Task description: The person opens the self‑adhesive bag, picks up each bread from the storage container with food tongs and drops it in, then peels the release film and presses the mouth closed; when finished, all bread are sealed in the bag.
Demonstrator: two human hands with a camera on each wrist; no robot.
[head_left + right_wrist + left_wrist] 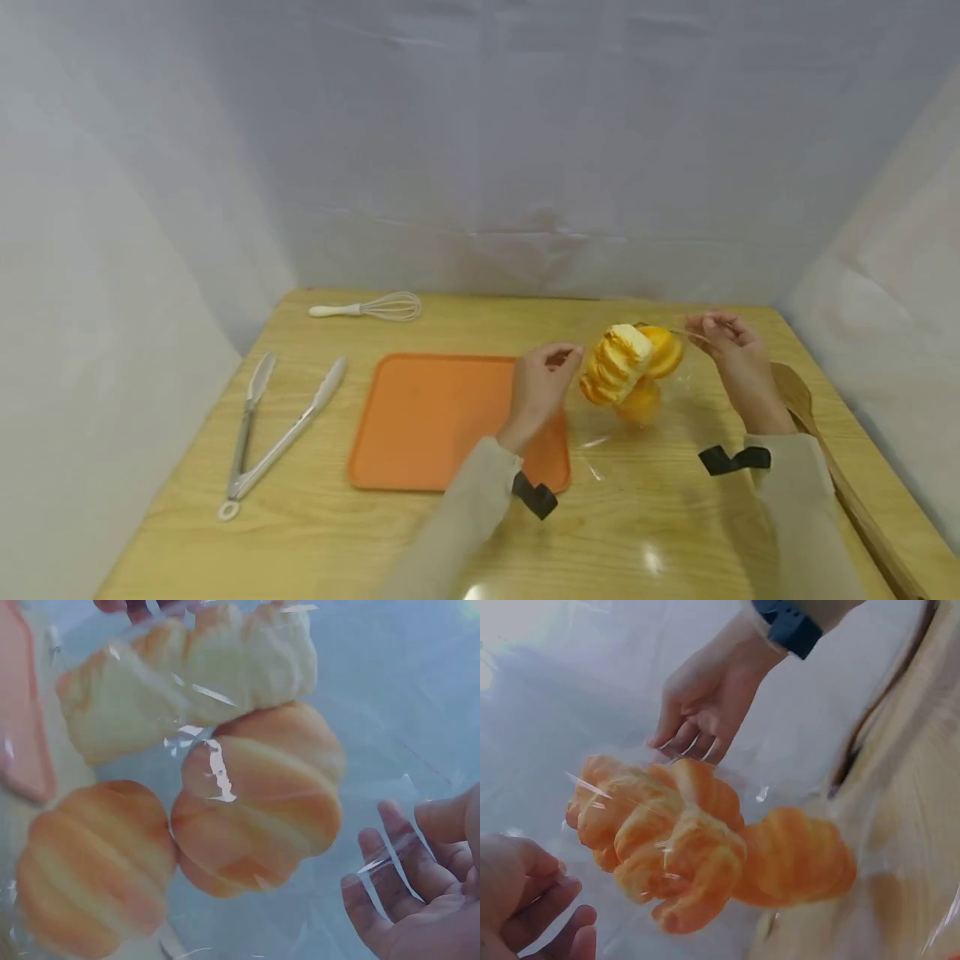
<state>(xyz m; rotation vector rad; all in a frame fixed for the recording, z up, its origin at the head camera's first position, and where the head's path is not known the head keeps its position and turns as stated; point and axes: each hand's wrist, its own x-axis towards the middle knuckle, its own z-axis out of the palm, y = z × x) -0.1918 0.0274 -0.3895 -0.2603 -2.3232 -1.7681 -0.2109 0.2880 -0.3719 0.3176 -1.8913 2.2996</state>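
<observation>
In the head view, the left hand [542, 392] and right hand [731, 362] stand apart, each with thumb and fingers pinched on an edge of a clear bag [595, 442]. The bag appears held up over the table [180, 542], just right of the orange tray [435, 425], with a loaf [617, 365] and two rolls [662, 352] inside. The step in hand looks like lifting or stretching the bag between both hands; the next move seems to call for a steady grip and level edges, so that the bread does not slide.

The whisk [367, 308] lies behind the tray, and the spread tongs [281, 446] lie left of it. The left arm hides part of the tray and would hinder reaching it; the spatula [857, 506] is partly behind the right arm.

In the left wrist view, the left fingertips meet at the bag's near side, while the right hand grips beyond the bread.

In the right wrist view, film crosses the right fingers; glare makes the bag's mouth hard to tell.
</observation>
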